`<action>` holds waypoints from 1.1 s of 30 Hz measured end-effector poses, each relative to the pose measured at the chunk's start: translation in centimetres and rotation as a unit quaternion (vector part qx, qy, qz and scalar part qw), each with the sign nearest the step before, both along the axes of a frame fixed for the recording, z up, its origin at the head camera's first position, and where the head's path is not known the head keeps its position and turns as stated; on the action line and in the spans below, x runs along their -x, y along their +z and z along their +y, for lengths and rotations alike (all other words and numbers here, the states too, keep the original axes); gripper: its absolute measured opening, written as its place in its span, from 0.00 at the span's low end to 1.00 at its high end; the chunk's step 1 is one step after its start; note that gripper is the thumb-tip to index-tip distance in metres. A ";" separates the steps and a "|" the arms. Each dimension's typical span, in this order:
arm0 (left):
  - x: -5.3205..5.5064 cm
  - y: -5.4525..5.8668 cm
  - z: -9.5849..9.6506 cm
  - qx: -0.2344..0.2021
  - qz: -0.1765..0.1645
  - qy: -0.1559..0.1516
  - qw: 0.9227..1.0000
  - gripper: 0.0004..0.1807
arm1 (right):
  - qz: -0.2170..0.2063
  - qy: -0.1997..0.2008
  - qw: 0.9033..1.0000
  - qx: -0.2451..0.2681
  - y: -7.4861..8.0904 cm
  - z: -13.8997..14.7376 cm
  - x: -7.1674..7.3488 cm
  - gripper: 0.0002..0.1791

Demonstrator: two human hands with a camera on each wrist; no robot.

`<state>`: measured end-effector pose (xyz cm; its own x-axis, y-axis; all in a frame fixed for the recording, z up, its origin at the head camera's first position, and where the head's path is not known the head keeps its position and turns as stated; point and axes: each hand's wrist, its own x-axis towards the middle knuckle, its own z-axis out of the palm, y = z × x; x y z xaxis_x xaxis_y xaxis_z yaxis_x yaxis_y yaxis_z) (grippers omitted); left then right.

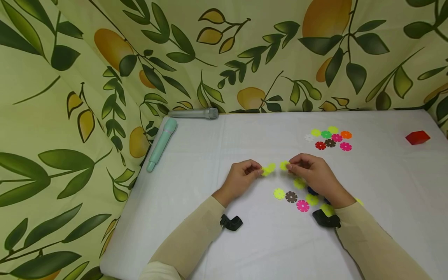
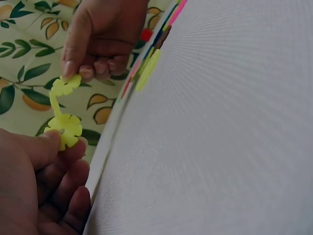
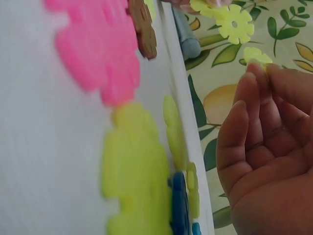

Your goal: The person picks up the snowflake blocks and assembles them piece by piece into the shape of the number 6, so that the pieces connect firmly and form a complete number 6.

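Note:
Between thumb and fingers, my left hand (image 1: 238, 179) pinches a notched yellow plastic disc (image 2: 63, 131), a snowflake-shaped building piece. A second yellow disc (image 3: 235, 24) is joined to it at an angle. My right hand (image 1: 316, 175) pinches another yellow disc (image 1: 284, 165) by its edge, facing the joined pair. The head and right wrist views show a small gap between that disc and the pair. Below the hands on the white table lie loose discs: a yellow one (image 1: 279, 194), a brown one (image 1: 291, 197) and a pink one (image 1: 302, 206). More yellow and dark blue discs are partly hidden under my right hand.
At the back right lies a cluster of mixed-colour discs (image 1: 336, 137), with a red block (image 1: 417, 137) farther right. A grey microphone (image 1: 194, 113) and a mint-green microphone (image 1: 162, 144) lie at the table's back left. Leaf-patterned cloth (image 1: 224, 58) hangs behind the table (image 1: 196, 147).

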<state>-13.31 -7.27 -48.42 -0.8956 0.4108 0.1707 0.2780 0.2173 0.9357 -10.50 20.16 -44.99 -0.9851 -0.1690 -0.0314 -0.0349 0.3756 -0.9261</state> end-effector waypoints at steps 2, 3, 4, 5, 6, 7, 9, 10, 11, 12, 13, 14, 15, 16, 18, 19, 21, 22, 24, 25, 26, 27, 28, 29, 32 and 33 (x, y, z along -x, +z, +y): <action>0.0 0.0 0.0 0.004 0.001 -0.005 1.000 0.02 | -0.001 0.002 1.000 0.014 0.0 -0.1 -0.1 0.10; 0.0 0.0 0.1 0.005 0.001 -0.007 1.000 0.01 | -0.002 0.004 1.000 0.019 0.0 -0.1 -0.2 0.10; 0.0 0.1 0.1 0.008 0.001 -0.008 1.000 0.01 | -0.001 0.006 1.000 0.022 0.1 -0.2 -0.2 0.10; 0.0 0.1 0.1 0.009 0.002 -0.010 1.000 0.02 | 0.000 0.008 1.000 0.024 0.1 -0.2 -0.2 0.10; 0.0 0.2 0.1 0.010 0.002 -0.011 1.000 0.02 | 0.002 0.010 1.000 0.023 0.1 -0.2 -0.3 0.09; -0.1 0.2 0.1 0.011 0.001 -0.012 1.000 0.01 | 0.003 0.011 1.000 0.022 0.1 -0.2 -0.3 0.09; -0.1 0.3 0.1 0.013 0.000 -0.015 1.000 0.02 | 0.002 0.016 1.000 0.019 0.1 -0.2 -0.3 0.09; -0.1 0.3 0.1 0.014 0.000 -0.017 1.000 0.02 | 0.002 0.018 1.000 0.015 0.1 -0.2 -0.3 0.09; -0.1 0.3 0.1 0.015 0.000 -0.019 1.000 0.02 | 0.000 0.020 1.000 0.013 0.1 -0.3 -0.4 0.09; -0.1 0.3 0.1 0.017 0.002 -0.021 1.000 0.02 | -0.002 0.022 1.000 0.010 0.1 -0.3 -0.4 0.10; -0.1 0.4 0.1 0.019 0.004 -0.022 1.000 0.03 | -0.005 0.024 1.000 0.007 0.1 -0.3 -0.4 0.10; -0.1 0.3 0.1 0.020 0.006 -0.024 0.999 0.03 | -0.007 0.025 1.000 0.004 0.0 -0.3 -0.4 0.10; -0.1 0.3 0.1 0.022 0.008 -0.024 0.999 0.03 | -0.008 0.026 1.000 0.003 0.0 -0.3 -0.4 0.10; -0.1 0.3 0.1 0.024 0.011 -0.025 0.999 0.03 | -0.010 0.026 1.000 0.002 0.0 -0.3 -0.4 0.10; -0.1 0.3 0.1 0.026 0.015 -0.025 0.999 0.02 | -0.012 0.026 1.000 0.002 0.1 -0.4 -0.4 0.10; -0.1 0.3 0.1 0.027 0.017 -0.026 0.999 0.02 | -0.012 0.026 1.000 0.002 0.1 -0.4 -0.5 0.10; -0.1 0.2 0.1 0.031 0.021 -0.026 0.999 0.02 | -0.012 0.027 1.000 -0.001 0.1 -0.5 -0.5 0.09; -0.1 0.2 0.1 0.033 0.023 -0.027 0.999 0.02 | -0.012 0.028 1.000 -0.002 0.1 -0.6 -0.5 0.09; -0.1 0.3 0.2 0.037 0.027 -0.028 0.999 0.02 | -0.011 0.031 0.999 -0.005 0.1 -0.6 -0.6 0.08; -0.1 0.3 0.2 0.040 0.029 -0.028 0.998 0.02 | -0.011 0.033 0.999 -0.006 0.1 -0.7 -0.6 0.07; -0.1 0.3 0.1 0.042 0.031 -0.028 0.998 0.02 | -0.011 0.035 0.999 -0.007 0.1 -0.7 -0.6 0.06; -0.2 0.3 0.1 0.043 0.032 -0.029 0.998 0.02 | -0.011 0.036 0.999 -0.008 0.1 -0.8 -0.6 0.06; -0.2 0.3 0.1 0.046 0.033 -0.029 0.998 0.02 | -0.010 0.039 0.999 -0.009 0.0 -0.8 -0.6 0.05; -0.2 0.3 0.1 0.048 0.034 -0.030 0.998 0.02 | -0.009 0.042 0.999 -0.010 0.0 -0.9 -0.6 0.05; -0.2 0.4 0.1 0.052 0.035 -0.030 0.998 0.03 | 0.001 0.049 0.999 -0.018 -0.2 -1.0 -0.5 0.04; -0.2 0.4 0.1 0.052 0.035 -0.028 0.998 0.03 | 0.004 0.049 0.999 -0.019 -0.3 -1.1 -0.5 0.03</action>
